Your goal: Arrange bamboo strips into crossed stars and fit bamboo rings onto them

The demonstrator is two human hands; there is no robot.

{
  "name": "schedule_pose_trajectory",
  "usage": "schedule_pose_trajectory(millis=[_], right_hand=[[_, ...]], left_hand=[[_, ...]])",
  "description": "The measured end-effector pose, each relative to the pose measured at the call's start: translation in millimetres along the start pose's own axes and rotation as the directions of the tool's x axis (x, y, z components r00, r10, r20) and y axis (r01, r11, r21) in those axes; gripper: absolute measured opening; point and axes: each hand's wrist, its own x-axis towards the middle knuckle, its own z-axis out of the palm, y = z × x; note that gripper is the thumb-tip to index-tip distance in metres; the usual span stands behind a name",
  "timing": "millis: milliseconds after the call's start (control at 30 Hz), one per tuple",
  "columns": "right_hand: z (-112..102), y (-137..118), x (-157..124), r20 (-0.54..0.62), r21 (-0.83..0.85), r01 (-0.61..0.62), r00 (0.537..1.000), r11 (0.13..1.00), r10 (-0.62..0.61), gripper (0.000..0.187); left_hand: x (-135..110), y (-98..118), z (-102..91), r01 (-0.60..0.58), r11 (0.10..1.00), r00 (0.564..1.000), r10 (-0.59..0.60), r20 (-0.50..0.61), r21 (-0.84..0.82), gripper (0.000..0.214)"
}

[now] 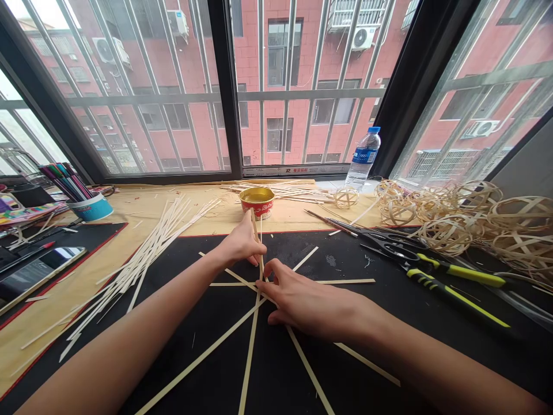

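black, red-edged mat [207, 386] under a barred window [228, 98]; flat pale wooden strips [255, 317] cross short of its far edge.
the left hand [242, 242] pinches one strip [256, 230] just beyond the crossing; the right hand [298, 297] bends its fingertips close at the crossing, but whether they grip cannot be told. tugging one strip could skew the others, as nothing visible ties them. past the mat's far edge, a pushed tip might knock the round red, gold-lined bowl [265, 208].

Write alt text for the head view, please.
A person's left hand and right hand handle pale strips crossed star-like on a black mat. Beyond them stands a red cup; pliers and woven openwork balls lie to the right.
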Motion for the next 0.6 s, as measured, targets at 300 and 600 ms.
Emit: schedule_pose_trajectory(millis=[300, 600], right_hand=[[-2.6, -2.2, -1.5, 0.022, 0.020, -0.021, 1.000, 1.000, 0.020, 0.034], [-5.5, 0.3, -1.6, 0.027, 0.070, -0.026, 0.999, 0.997, 0.024, 0.043]], left_hand=[[-1.6, 7.5, -13.6, 0.078, 0.992, 0.994, -0.070, 0.078, -0.099, 0.104], [2.2, 1.5, -6.9, 0.049, 0.982, 0.993, -0.029, 0.110, -0.180, 0.100]])
